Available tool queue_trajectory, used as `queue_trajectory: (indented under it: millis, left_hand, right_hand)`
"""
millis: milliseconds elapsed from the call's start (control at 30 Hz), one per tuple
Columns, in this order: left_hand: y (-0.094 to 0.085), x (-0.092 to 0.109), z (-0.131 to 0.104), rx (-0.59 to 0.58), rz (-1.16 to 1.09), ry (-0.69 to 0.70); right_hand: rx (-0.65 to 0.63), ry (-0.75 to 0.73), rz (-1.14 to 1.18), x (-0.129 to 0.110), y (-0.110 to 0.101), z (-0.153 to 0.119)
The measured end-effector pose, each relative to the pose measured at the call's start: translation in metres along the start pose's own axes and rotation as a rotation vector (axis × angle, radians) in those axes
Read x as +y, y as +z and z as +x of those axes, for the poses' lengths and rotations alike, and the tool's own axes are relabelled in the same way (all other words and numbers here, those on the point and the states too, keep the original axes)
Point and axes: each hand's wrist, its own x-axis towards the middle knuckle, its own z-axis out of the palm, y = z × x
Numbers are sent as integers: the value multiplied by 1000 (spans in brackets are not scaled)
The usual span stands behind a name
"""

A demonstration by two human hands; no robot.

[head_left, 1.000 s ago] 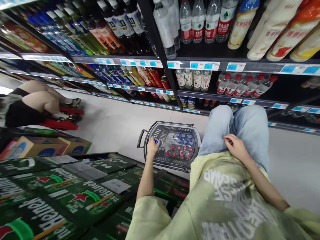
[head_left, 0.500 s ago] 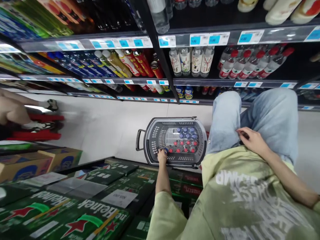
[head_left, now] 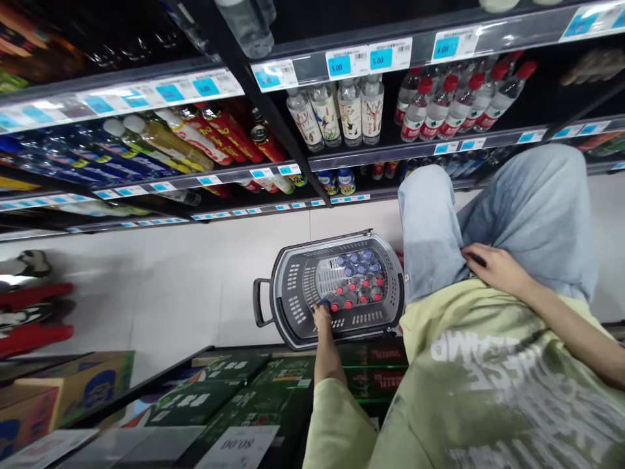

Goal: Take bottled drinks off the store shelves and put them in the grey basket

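A grey shopping basket (head_left: 288,260) stands on the floor, holding several clear bottles with blue caps and several with red caps (head_left: 348,304). My left hand (head_left: 322,316) reaches into its near left part, fingers closed around the top of a blue-capped bottle (head_left: 326,303) beside the red-capped ones. The bottle's lower part is mostly hidden. My right hand (head_left: 493,264) rests on my jeans near the lap, fingers curled; a dark spot shows between them, too small to tell what it is.
Drink shelves (head_left: 420,146) with bottles, cans and price tags run along the far side. Green beer cartons (head_left: 224,374) and brown boxes (head_left: 105,384) line the near left. Another person's shoes (head_left: 32,262) and a red object (head_left: 43,339) are at the left edge.
The view has shifted and come closer to the shelves. My left hand stays at the same bottle in the basket, and my right hand remains on my lap.
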Motion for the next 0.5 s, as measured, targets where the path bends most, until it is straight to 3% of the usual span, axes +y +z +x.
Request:
queue_trajectory:
  millis: [267, 500]
  left_hand:
    - [-15, 2, -28, 51, 10, -60]
    - [-65, 12, -101, 39, 3, -113]
  right_hand:
    - [-95, 4, -92, -14, 0, 10]
    - [-170, 14, -76, -16, 11, 26]
